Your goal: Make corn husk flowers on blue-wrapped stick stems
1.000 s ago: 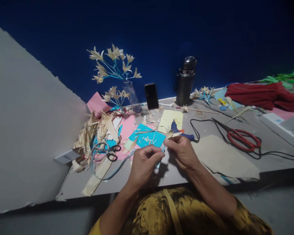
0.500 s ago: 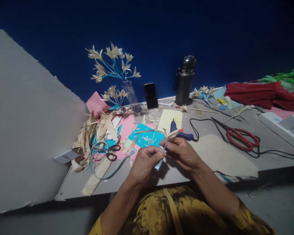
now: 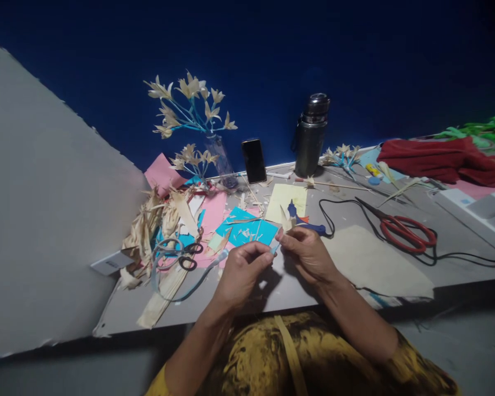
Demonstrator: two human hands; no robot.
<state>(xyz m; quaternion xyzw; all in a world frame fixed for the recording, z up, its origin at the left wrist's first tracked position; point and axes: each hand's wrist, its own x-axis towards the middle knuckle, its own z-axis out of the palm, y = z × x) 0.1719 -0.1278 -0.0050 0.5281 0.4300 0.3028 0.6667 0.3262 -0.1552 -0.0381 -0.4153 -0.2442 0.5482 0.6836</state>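
Between the fingertips of my right hand [image 3: 307,253] is a pale corn-husk flower [image 3: 287,221], its petals pointing up. My left hand [image 3: 245,269] pinches a narrow light-blue paper strip [image 3: 274,250] just below and left of the flower. The strip runs toward the flower's base; its exact contact there is hidden by my fingers. Behind the flower lies a blue glue gun [image 3: 309,224] beside a yellow paper sheet [image 3: 281,199]. A bright blue paper sheet [image 3: 247,230] with husk scraps on it is beyond my left hand.
At the left are dried husks [image 3: 142,225] and small scissors [image 3: 187,256]. Husk flowers stand in a clear vase [image 3: 220,159]. A phone [image 3: 253,160] and a dark thermos [image 3: 312,137] stand along the wall. Red-handled scissors [image 3: 408,234] and a black cord [image 3: 334,212] lie to the right.
My hands have drawn slightly apart, my left hand shifting a little left. The flower has turned more upright, and the blue strip's hanging end no longer shows below my fingers.
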